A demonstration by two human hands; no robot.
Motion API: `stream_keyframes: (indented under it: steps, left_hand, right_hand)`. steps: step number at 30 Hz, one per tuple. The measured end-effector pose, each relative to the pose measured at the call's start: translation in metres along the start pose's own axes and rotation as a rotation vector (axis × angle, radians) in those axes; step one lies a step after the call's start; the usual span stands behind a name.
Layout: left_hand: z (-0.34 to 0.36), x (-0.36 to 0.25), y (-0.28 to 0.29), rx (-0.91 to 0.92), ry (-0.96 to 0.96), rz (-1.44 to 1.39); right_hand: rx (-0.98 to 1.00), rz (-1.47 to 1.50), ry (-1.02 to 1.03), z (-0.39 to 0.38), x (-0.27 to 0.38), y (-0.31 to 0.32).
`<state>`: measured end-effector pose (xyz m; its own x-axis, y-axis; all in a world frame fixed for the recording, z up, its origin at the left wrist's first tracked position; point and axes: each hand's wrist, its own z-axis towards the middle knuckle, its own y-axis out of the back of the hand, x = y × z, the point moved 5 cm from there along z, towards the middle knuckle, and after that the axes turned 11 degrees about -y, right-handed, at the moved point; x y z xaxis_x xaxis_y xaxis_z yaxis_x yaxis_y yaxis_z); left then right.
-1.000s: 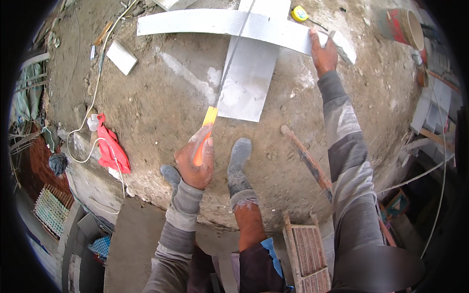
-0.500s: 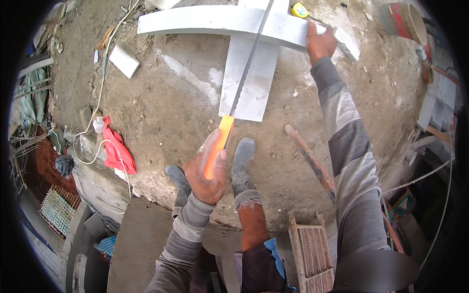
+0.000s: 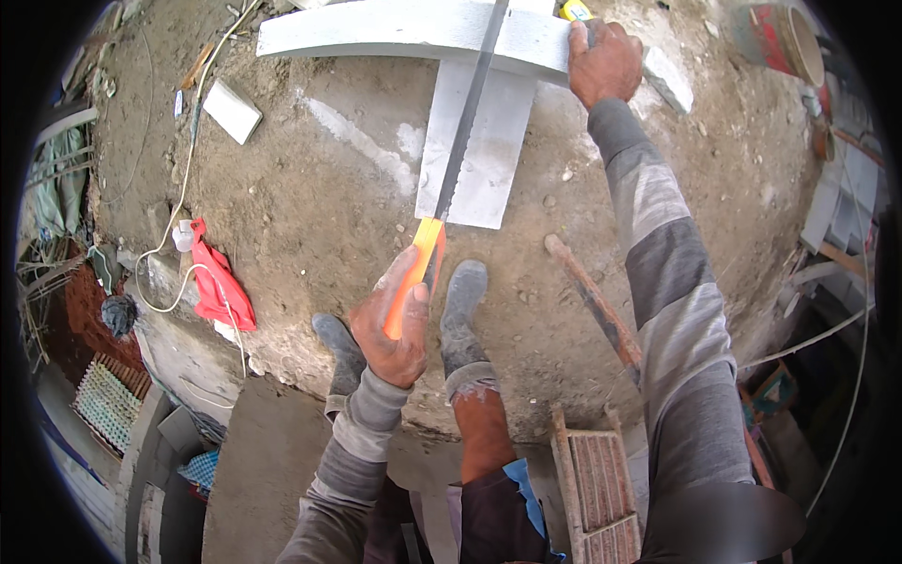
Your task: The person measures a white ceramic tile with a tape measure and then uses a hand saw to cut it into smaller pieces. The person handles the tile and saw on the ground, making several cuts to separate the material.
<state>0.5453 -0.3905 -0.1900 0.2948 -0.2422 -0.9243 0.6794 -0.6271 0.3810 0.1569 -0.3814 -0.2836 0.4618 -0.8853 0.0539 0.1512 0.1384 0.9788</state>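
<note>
In my left hand (image 3: 388, 336) is the yellow-orange handle of a handsaw (image 3: 467, 141), with my fingers closed around it. The saw's long toothed blade points away from me and lies across a long white block (image 3: 376, 34), slightly curved in this view. My right hand (image 3: 606, 66) grips the block's right end, its fingers folded over the top and hiding that end. Under the long block, a flat white slab (image 3: 493, 155) rests on the dirt, reaching toward my feet. Whether the blade has cut into the block cannot be made out.
A yellow tape measure (image 3: 574, 10) lies beyond my right hand, beside a white offcut (image 3: 667, 80). Another white piece (image 3: 232, 110), a cable (image 3: 193, 141) and a red bag (image 3: 223, 287) are at left. A wooden pole (image 3: 594, 305), small ladder (image 3: 597, 479) and bucket (image 3: 789, 42) are at right.
My right hand has shifted its grip, now wrapping over the block's end from above. The saw blade is turned slightly, showing more of its flat side. The view has shifted a little.
</note>
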Motion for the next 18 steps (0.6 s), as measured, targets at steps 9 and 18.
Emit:
stream_keyframes:
  steps: [9, 18]
  left_hand:
    - [-0.005, 0.000, 0.001, -0.001, -0.040, 0.014]
    - [-0.008, -0.022, -0.002, 0.009, 0.009, 0.029]
  right_hand:
    - [0.015, -0.050, -0.016, 0.001, 0.001, -0.004]
    - [0.008, -0.020, -0.025, 0.001, -0.008, -0.004]
